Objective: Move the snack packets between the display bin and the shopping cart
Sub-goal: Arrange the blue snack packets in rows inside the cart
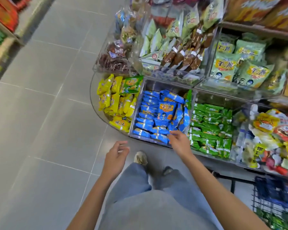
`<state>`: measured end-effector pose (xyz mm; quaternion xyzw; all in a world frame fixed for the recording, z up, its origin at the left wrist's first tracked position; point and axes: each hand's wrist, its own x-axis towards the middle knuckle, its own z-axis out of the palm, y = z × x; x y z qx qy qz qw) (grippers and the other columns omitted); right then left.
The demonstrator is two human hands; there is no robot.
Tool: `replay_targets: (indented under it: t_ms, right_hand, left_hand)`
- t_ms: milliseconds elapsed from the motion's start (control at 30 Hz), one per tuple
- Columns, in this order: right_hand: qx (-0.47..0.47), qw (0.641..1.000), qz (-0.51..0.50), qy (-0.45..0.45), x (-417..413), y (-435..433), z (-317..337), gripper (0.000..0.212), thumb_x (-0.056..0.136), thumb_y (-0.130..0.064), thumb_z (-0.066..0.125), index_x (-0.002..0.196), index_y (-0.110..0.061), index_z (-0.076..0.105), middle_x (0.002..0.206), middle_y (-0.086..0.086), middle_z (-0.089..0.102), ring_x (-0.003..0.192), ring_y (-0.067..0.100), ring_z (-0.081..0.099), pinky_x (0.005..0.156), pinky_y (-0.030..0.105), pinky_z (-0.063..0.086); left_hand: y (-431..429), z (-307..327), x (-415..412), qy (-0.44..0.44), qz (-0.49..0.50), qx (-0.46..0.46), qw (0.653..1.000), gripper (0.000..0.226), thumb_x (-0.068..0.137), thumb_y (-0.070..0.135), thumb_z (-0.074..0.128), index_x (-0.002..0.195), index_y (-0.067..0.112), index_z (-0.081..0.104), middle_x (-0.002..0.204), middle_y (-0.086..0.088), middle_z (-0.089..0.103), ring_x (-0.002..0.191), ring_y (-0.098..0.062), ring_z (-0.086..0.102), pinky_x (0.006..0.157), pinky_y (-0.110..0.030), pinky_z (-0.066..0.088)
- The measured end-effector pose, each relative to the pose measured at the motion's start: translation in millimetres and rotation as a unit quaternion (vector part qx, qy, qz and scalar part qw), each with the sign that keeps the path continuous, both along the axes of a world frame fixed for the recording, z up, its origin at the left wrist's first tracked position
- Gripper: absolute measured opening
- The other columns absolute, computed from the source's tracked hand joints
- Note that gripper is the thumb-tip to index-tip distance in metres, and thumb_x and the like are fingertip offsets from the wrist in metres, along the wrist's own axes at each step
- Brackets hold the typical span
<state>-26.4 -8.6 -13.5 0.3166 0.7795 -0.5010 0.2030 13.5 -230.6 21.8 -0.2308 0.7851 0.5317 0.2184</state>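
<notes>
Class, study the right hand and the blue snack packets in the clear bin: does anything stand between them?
Nothing visible does. The right hand is over the near wall of the clear bin, its fingertips at the front row of blue snack packets. No lid shows on the bin.

Left grip (pixel 117 152) hangs loosely curled — right grip (pixel 179 141) spread, reaching farther forward.

The display bin (pixel 158 84) of snack packets (pixel 163 113) sits straight ahead of me, between the left bin (pixel 93 95) and the right bin (pixel 214 98), with the upper bins (pixel 173 75) behind them. My right hand (pixel 179 141) is over its front edge, my left hand (pixel 116 155) is apart over the floor (pixel 48 113), and the shopping cart (pixel 271 193) stands at my right.
</notes>
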Motion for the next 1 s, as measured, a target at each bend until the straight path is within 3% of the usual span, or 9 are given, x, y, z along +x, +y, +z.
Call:
replay_targets:
  t_ms: [167,267,400,467,567,733,867,933,1000]
  right_hand:
    - [0.094,0.992,0.083,-0.009,-57.3,-12.8,-22.4,0.046,0.095,-0.026,0.052,0.134,-0.002,0.043,0.127,0.02,0.054,0.112,0.033,0.054,0.088,0.039,0.043]
    - [0.146,0.985,0.09,-0.007,-92.3,-21.9,-44.1,0.043,0.093,-0.027,0.054,0.119,0.005,0.044,0.135,0.021,0.042,0.117,0.035,0.048,0.089,0.04,0.042]
    - [0.177,0.981,0.027,-0.069,-125.8,-34.8,-68.5,0.092,0.086,-0.035,0.064,0.145,0.004,0.004,0.148,0.022,0.023,0.134,0.033,0.031,0.099,0.042,0.039]
    - [0.187,0.978,-0.023,-0.094,-137.0,-38.0,-76.5,0.099,0.083,-0.035,0.067,0.147,0.002,0.0,0.15,0.019,0.02,0.135,0.032,0.031,0.098,0.044,0.04]
    - [0.198,0.974,-0.06,-0.098,-148.6,-39.2,-86.6,0.091,0.079,-0.033,0.07,0.143,0.001,0.014,0.145,0.018,0.025,0.131,0.034,0.035,0.094,0.044,0.042]
    - [0.22,0.973,-0.022,-0.061,-145.2,-39.6,-90.1,0.072,0.081,-0.031,0.069,0.134,-0.002,0.03,0.126,0.018,0.048,0.118,0.035,0.046,0.079,0.042,0.046]
    - [0.139,0.989,-0.054,-0.023,-134.8,-33.6,-68.0,0.059,0.083,-0.027,0.069,0.128,-0.007,0.035,0.091,0.009,0.056,0.085,0.031,0.059,0.069,0.042,0.051]
    - [0.096,0.994,-0.056,0.02,-126.1,-30.4,-51.9,0.053,0.082,-0.027,0.07,0.121,-0.007,0.041,0.09,0.008,0.052,0.083,0.027,0.055,0.07,0.04,0.05]
    - [-0.014,0.997,-0.072,0.034,-114.4,-28.1,-33.4,0.046,0.081,-0.023,0.072,0.112,-0.008,0.042,0.086,0.004,0.049,0.073,0.015,0.051,0.063,0.024,0.051]
  left_hand:
    - [-6.5,-17.1,-42.2,-0.005,-0.044,-0.002,0.999,0.015,0.091,0.016,0.058,0.105,0.023,0.058,0.096,-0.002,0.065,0.091,-0.021,0.064,0.082,-0.027,0.043]
    - [-2.2,-34.6,-58.7,-0.006,-0.037,0.01,0.999,0.015,0.091,0.014,0.058,0.099,0.026,0.057,0.089,0.006,0.064,0.085,-0.018,0.063,0.076,-0.025,0.043]
    - [2.9,-56.7,-72.1,-0.019,-0.035,0.013,0.999,0.015,0.091,0.015,0.058,0.101,0.026,0.056,0.091,0.004,0.063,0.082,-0.015,0.062,0.07,-0.015,0.042]
    - [3.9,-65.3,-77.4,-0.028,-0.031,0.017,0.999,0.012,0.092,0.016,0.057,0.101,0.024,0.057,0.095,0.001,0.064,0.083,-0.017,0.063,0.071,-0.017,0.042]
    - [5.2,-73.3,-85.4,-0.033,-0.016,0.019,0.999,0.017,0.092,0.015,0.059,0.094,0.032,0.055,0.092,0.0,0.065,0.083,-0.018,0.062,0.073,-0.021,0.043]
    - [12.0,-76.0,-98.7,-0.032,-0.012,0.023,0.999,0.021,0.092,0.018,0.058,0.094,0.039,0.054,0.091,0.007,0.065,0.082,-0.009,0.061,0.065,-0.007,0.038]
    - [24.0,-72.5,-113.2,-0.031,-0.003,0.051,0.998,0.018,0.092,0.016,0.057,0.097,0.033,0.055,0.086,0.006,0.061,0.084,-0.015,0.059,0.075,-0.025,0.044]
    - [32.9,-67.7,-123.1,-0.033,0.014,0.061,0.997,0.015,0.093,0.016,0.057,0.1,0.029,0.056,0.089,0.011,0.061,0.09,-0.015,0.061,0.085,-0.03,0.046]
    - [42.8,-62.0,-132.8,-0.023,0.028,0.068,0.997,0.014,0.094,0.016,0.054,0.104,0.026,0.055,0.089,0.014,0.061,0.086,-0.009,0.061,0.082,-0.025,0.047]
